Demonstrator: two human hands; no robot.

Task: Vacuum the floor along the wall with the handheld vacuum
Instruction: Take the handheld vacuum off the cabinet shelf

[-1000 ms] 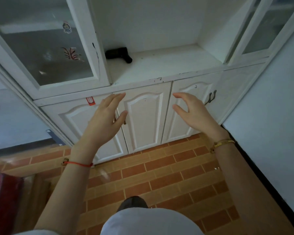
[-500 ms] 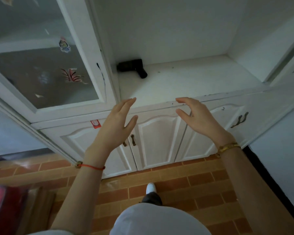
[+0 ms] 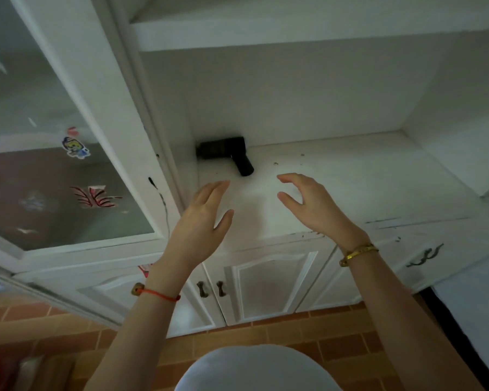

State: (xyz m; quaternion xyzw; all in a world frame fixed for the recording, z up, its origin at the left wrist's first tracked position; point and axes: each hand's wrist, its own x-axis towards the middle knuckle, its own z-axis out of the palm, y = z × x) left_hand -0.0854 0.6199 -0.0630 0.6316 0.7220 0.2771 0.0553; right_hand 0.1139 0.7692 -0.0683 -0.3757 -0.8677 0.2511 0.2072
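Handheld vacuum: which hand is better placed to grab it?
Probably the right hand: the handle of the handheld vacuum slants toward its spread fingers. The left hand hovers about as near, fingers straight.

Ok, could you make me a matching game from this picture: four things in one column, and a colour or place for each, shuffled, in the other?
Things: 1 handheld vacuum; 2 left hand; 3 right hand; 4 floor.
Matches: A gold bangle at the wrist; B orange-brown, tiled; C black, lying on the white shelf; D red string at the wrist.
Pairs: 1-C; 2-D; 3-A; 4-B.
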